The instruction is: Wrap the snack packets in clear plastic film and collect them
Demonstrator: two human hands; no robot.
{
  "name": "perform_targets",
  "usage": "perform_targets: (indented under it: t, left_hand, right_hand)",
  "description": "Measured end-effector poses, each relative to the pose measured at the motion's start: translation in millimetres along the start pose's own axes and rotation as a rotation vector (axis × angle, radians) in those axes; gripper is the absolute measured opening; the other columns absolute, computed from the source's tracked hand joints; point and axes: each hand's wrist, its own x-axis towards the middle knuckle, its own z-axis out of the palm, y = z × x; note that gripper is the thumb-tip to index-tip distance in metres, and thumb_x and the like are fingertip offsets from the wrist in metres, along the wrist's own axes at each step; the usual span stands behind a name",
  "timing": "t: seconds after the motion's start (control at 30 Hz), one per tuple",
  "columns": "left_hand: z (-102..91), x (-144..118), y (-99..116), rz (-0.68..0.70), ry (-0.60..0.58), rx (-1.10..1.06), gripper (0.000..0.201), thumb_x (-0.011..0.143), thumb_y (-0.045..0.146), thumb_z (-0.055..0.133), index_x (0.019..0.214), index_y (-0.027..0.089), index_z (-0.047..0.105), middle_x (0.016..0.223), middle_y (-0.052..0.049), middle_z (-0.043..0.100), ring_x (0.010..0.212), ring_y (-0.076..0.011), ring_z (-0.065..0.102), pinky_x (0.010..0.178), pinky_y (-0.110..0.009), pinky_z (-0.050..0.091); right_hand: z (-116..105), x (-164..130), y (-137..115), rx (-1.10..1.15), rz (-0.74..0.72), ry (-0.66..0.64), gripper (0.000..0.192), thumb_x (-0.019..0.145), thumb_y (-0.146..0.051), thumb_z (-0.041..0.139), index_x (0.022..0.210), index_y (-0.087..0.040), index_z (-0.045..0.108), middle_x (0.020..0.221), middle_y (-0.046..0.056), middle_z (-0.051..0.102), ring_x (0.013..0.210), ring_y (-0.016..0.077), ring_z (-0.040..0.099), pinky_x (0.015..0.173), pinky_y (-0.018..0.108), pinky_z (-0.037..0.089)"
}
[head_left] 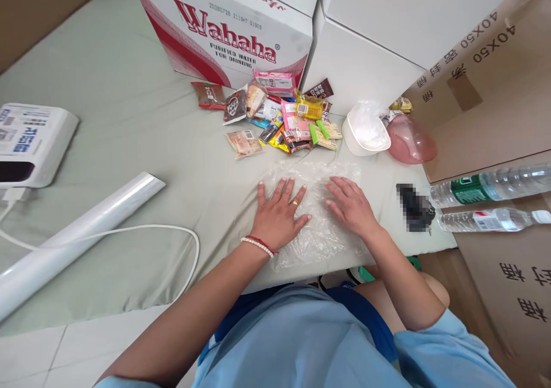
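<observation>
A crumpled clear plastic bag [318, 233] lies flat on the pale green cloth [129, 118] in front of me. My left hand [279, 216] rests palm down on the bag's left part, fingers spread, a ring on one finger and a bead bracelet at the wrist. My right hand [350, 204] presses flat on the bag's right part, fingers pointing up-left. Neither hand grips anything. A pile of small snack packets [279, 118] lies just beyond the bag.
A Wahaha carton [232, 26] and white boxes [365, 43] stand behind the snacks. A white bowl [365, 130] and pink lid [408, 141] sit at right, near two water bottles [491, 201] and brown cartons [486, 89]. A film roll [77, 233], white device [30, 141] and cable [142, 230] lie left.
</observation>
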Motion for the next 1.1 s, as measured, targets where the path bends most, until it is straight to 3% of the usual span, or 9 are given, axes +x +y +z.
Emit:
perform_targets:
  t: [0.1, 0.17, 0.3, 0.47, 0.57, 0.67, 0.8, 0.97, 1.1]
  left_hand:
    - [0.7, 1, -2, -0.045, -0.006, 0.006, 0.077, 0.1, 0.062, 0.044, 0.162, 0.018, 0.035, 0.171, -0.02, 0.023, 0.16, -0.0361, 0.022, 0.124, -0.074, -0.003]
    - [0.8, 2, -3, -0.041, -0.02, 0.004, 0.077, 0.1, 0.062, 0.043, 0.161, 0.017, 0.036, 0.171, -0.019, 0.024, 0.16, -0.0358, 0.022, 0.124, -0.073, -0.004]
    - [-0.7, 4, -4, -0.035, -0.018, 0.003, 0.074, 0.1, 0.06, 0.043, 0.16, 0.017, 0.039, 0.171, -0.019, 0.027, 0.159, -0.0366, 0.024, 0.123, -0.074, -0.002]
    - [-2.7, 4, -4, -0.034, -0.03, 0.01, 0.071, 0.101, 0.059, 0.042, 0.158, 0.018, 0.041, 0.17, -0.019, 0.028, 0.158, -0.036, 0.026, 0.123, -0.074, 0.003]
    - [-2.1, 4, -5, -0.035, -0.027, 0.01, 0.068, 0.102, 0.058, 0.04, 0.158, 0.019, 0.042, 0.171, -0.018, 0.027, 0.159, -0.0342, 0.025, 0.124, -0.074, 0.003]
    - [-1.0, 4, -5, -0.031, -0.024, -0.002, 0.067, 0.102, 0.057, 0.04, 0.157, 0.019, 0.043, 0.17, -0.018, 0.028, 0.159, -0.034, 0.025, 0.124, -0.074, 0.002]
    - [-0.4, 5, -5, -0.022, -0.019, -0.023, 0.067, 0.102, 0.056, 0.041, 0.157, 0.018, 0.044, 0.17, -0.018, 0.03, 0.158, -0.035, 0.025, 0.124, -0.075, 0.002]
    - [-0.4, 6, -4, -0.031, -0.013, -0.027, 0.067, 0.102, 0.055, 0.042, 0.157, 0.018, 0.043, 0.17, -0.018, 0.029, 0.158, -0.0354, 0.025, 0.123, -0.075, 0.002]
    - [-2.0, 5, -4, -0.02, -0.016, -0.025, 0.067, 0.102, 0.054, 0.042, 0.157, 0.017, 0.043, 0.17, -0.018, 0.03, 0.158, -0.035, 0.026, 0.123, -0.075, 0.003]
  right_hand:
    - [-2, 19, 37, 0.024, 0.291, 0.004, 0.041, 0.1, -0.039, 0.049, 0.127, -0.015, 0.069, 0.135, 0.02, 0.066, 0.128, 0.0354, 0.059, 0.11, 0.057, 0.045]
    - [-12, 40, 58, 0.061, 0.374, 0.08, 0.04, 0.1, -0.039, 0.047, 0.121, -0.015, 0.071, 0.122, 0.019, 0.072, 0.113, 0.0329, 0.067, 0.102, 0.053, 0.052]
    - [-29, 107, 74, -0.033, 0.231, 0.101, 0.035, 0.094, -0.023, 0.05, 0.121, -0.016, 0.072, 0.12, 0.015, 0.072, 0.116, 0.0326, 0.065, 0.105, 0.05, 0.05]
    - [-21, 194, 82, -0.209, 0.057, -0.216, 0.084, 0.076, -0.013, 0.067, 0.157, -0.015, 0.042, 0.155, 0.018, 0.051, 0.131, 0.037, 0.057, 0.106, 0.048, 0.049]
    - [-21, 221, 91, -0.29, 0.005, -0.359, 0.087, 0.074, -0.015, 0.072, 0.156, -0.013, 0.043, 0.148, 0.019, 0.057, 0.124, 0.036, 0.061, 0.103, 0.044, 0.05]
    - [-31, 227, 99, -0.341, 0.021, -0.387, 0.068, 0.076, -0.021, 0.076, 0.142, -0.013, 0.058, 0.132, 0.019, 0.066, 0.115, 0.0362, 0.064, 0.098, 0.044, 0.051]
    - [-39, 218, 102, -0.26, -0.017, -0.318, 0.07, 0.079, -0.027, 0.076, 0.144, -0.014, 0.056, 0.132, 0.018, 0.064, 0.114, 0.0347, 0.063, 0.1, 0.045, 0.05]
    - [-15, 199, 88, -0.123, -0.058, -0.354, 0.091, 0.072, -0.028, 0.081, 0.154, -0.013, 0.044, 0.142, 0.019, 0.056, 0.119, 0.0333, 0.06, 0.104, 0.044, 0.049]
    - [-1, 186, 72, -0.162, 0.039, -0.218, 0.077, 0.077, -0.024, 0.072, 0.15, -0.015, 0.046, 0.135, 0.019, 0.062, 0.117, 0.0359, 0.062, 0.1, 0.047, 0.051]
